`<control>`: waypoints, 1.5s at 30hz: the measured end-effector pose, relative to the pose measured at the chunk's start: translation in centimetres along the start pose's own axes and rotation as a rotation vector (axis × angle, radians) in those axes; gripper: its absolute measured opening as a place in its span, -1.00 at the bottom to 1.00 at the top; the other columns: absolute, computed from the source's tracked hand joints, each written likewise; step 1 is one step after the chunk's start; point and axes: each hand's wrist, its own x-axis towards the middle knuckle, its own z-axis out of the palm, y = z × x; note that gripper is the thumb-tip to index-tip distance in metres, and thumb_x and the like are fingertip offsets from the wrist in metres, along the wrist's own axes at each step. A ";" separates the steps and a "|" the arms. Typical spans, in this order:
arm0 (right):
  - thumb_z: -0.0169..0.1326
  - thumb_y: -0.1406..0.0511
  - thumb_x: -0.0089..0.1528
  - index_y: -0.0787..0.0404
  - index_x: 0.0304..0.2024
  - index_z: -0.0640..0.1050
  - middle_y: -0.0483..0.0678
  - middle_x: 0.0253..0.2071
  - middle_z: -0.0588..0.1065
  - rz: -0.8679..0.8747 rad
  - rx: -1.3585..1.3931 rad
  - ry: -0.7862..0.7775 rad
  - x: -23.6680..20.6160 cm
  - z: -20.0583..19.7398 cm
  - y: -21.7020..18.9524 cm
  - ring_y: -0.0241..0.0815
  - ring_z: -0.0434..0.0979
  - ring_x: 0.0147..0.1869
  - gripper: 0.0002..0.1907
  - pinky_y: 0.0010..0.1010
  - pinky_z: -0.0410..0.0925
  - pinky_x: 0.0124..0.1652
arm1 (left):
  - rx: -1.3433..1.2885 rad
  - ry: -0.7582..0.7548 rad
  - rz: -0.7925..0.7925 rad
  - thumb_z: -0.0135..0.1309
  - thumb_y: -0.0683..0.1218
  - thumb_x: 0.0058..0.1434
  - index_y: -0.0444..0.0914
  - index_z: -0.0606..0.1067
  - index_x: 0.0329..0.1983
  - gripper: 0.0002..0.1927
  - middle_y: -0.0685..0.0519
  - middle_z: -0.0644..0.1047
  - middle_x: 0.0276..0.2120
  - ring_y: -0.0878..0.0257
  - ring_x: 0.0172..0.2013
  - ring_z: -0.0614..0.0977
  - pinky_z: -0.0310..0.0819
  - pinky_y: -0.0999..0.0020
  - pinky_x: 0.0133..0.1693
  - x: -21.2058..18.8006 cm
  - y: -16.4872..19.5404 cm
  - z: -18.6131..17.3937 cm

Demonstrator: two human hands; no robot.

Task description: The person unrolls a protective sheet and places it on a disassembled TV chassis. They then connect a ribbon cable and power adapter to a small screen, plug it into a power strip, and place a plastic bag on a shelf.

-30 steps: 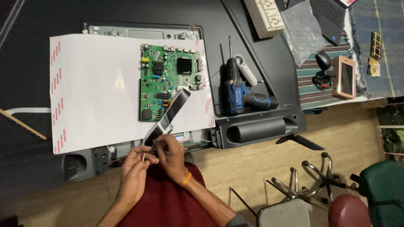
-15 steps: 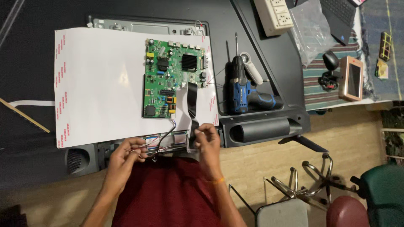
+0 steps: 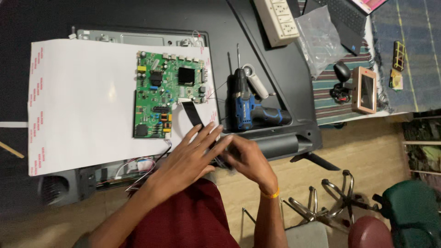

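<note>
We find both hands, left hand point(image 3: 190, 156) and right hand point(image 3: 245, 158), pinching the flat ribbon cable point(image 3: 193, 115) from the circuit board point(image 3: 167, 98); we advise gentle, unkinked handling.

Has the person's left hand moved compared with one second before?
Yes. The left hand has shifted right along the table edge, from below the green circuit board toward the blue cordless drill, meeting the right hand.

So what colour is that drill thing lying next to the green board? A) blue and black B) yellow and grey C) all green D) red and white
A: the drill lying on its side to the right of the green circuit board has a blue body with black parts.
</note>
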 end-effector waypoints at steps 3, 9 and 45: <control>0.14 0.39 0.31 0.27 -0.03 0.55 0.04 -0.19 0.58 -0.100 0.247 -0.008 0.7 -1.9 2.3 -0.11 0.51 -0.13 -0.82 -0.34 0.40 -0.09 | -0.104 -0.115 -0.018 0.22 -0.26 -0.09 -0.36 0.32 0.39 -0.14 -0.14 0.58 0.00 0.00 0.03 0.58 0.25 -0.07 0.21 2.7 -1.4 2.6; 0.26 0.34 0.02 0.12 0.22 0.43 0.11 0.05 0.51 -0.194 -0.516 0.163 4.4 -6.9 10.8 0.14 0.45 0.16 -0.32 -0.04 0.28 0.05 | -0.128 0.021 -0.237 0.28 -0.23 0.05 -0.21 0.59 0.01 -0.60 -0.02 0.68 -0.23 0.08 -0.20 0.69 0.55 0.18 -0.09 2.1 -3.1 5.3; 0.37 0.23 -0.01 0.01 0.22 0.44 0.10 -0.10 0.56 0.286 -0.539 0.373 0.8 -29.3 48.3 0.17 0.54 -0.01 -0.26 -0.03 0.34 0.01 | -0.122 0.501 -0.910 -0.01 -0.12 0.39 -0.28 0.36 0.33 -0.56 -0.20 0.57 -0.06 0.10 -0.11 0.64 0.51 0.22 -0.02 9.1 1.5 13.0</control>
